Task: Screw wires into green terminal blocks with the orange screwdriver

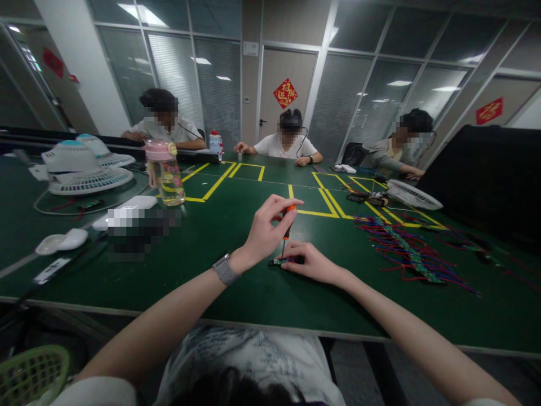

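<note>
Beneath the screwdriver (288,230), a circuit board (276,263) touches the right fingers (297,248).

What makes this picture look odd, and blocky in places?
Head view: ceiling lights glare in the glass wall; the pillar leans, perhaps from a wide lens; pixel blocks hide faces and a patch near the bottle; the black shape at right shows little detail; the board is too small to read.

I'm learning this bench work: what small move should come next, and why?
Probably a small twist of the screwdriver by the left hand: its tip appears to meet the circuit board, which the right hand steadies on the green table.
</note>
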{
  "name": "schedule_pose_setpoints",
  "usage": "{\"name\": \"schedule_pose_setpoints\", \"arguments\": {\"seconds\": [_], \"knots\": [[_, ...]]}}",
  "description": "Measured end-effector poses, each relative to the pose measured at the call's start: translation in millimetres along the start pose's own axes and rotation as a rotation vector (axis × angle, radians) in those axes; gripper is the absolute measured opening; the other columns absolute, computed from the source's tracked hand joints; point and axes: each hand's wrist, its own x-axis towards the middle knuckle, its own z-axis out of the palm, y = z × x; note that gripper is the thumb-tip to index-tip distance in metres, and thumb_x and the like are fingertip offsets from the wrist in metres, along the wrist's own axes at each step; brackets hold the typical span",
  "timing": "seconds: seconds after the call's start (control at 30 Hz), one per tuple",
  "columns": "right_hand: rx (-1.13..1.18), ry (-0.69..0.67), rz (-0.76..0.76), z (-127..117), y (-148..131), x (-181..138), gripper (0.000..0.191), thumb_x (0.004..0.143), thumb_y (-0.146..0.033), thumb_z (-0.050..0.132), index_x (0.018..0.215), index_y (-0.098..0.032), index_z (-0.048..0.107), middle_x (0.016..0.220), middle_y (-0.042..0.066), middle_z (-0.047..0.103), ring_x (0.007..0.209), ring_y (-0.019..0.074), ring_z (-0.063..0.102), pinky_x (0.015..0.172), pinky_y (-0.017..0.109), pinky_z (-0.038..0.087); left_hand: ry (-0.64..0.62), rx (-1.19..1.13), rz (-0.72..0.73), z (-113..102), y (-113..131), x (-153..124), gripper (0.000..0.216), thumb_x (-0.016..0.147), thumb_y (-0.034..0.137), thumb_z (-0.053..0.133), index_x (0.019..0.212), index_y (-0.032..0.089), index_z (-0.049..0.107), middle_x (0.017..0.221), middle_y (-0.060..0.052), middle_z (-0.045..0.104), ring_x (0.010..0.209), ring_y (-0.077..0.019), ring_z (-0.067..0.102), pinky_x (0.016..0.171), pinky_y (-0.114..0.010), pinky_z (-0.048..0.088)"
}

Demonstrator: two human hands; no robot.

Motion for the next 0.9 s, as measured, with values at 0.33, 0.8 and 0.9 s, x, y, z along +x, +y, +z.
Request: {"name": "schedule_pose_setpoints", "arguments": {"seconds": [0.33, 0.8, 0.9], "knots": [[-0.004, 0.004, 0.004, -0.2, -0.8, -0.4, 0.021, 0.088, -0.028, 0.066, 0.103, -0.018, 0.075, 0.088, 0.005, 0.064, 0.075, 0.0159, 0.060, 0.071, 0.029, 0.049, -0.005, -0.007, -0.015, 0.1, 1.0, 0.3, 0.025, 0.095, 0.030, 0.052, 0.113, 0.024, 0.068, 0.099, -0.005, 0.057, 0.080, -0.0113, 0.059, 0.063, -0.020, 0.053], [-0.032, -0.004, -0.002, -0.2, -0.6, 0.3, 0.021, 0.088, -0.027, 0.065, 0.104, -0.018, 0.074, 0.087, 0.005, 0.063, 0.074, 0.0152, 0.059, 0.069, 0.028, 0.048, -0.006, 0.018, -0.007, -0.2, 0.6, 0.1, 0.024, 0.095, 0.029, 0.050, 0.112, 0.024, 0.068, 0.099, -0.004, 0.056, 0.082, -0.0117, 0.059, 0.065, -0.019, 0.052], [-0.039, -0.001, 0.005, -0.2, -0.6, 0.2, 0.021, 0.088, -0.028, 0.065, 0.104, -0.018, 0.074, 0.086, 0.004, 0.063, 0.072, 0.0147, 0.058, 0.067, 0.027, 0.047, -0.006, 0.017, -0.012, 0.0, -0.1, 0.1, 0.024, 0.096, 0.030, 0.050, 0.112, 0.024, 0.067, 0.099, -0.005, 0.056, 0.082, -0.0117, 0.059, 0.066, -0.019, 0.052]]}}
